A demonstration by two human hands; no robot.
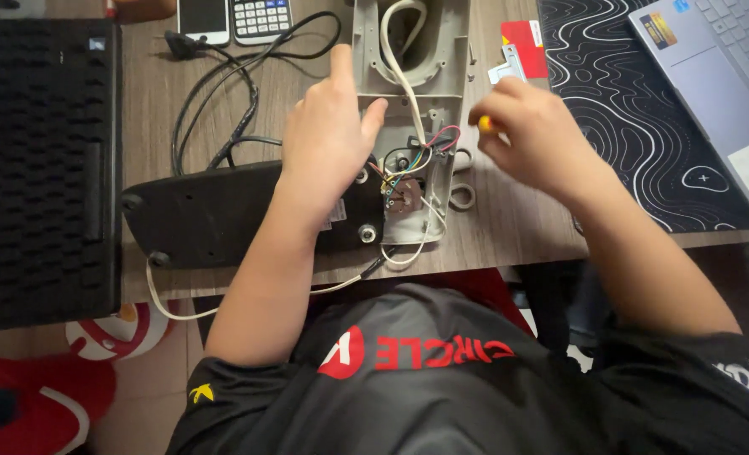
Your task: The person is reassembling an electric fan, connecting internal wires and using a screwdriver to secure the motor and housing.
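Observation:
An opened grey plastic appliance housing (442, 50) lies on the wooden desk (517, 227), with a white cable (399, 76) and coloured wires (416, 156) showing inside. My left hand (328, 139) rests flat on the housing's left edge and on the black base part (214, 215) beside it. To the right of the housing, my right hand (530, 135) is closed around a small tool with a yellow handle (485, 125); its tip is hidden.
A black keyboard (42, 160) fills the left side. A phone (203, 18), a calculator (261, 17) and black cables (223, 109) lie at the back. A patterned black mat (627, 101) with a grey laptop (719, 76) sits on the right. Scissors (463, 181) lie beside the housing.

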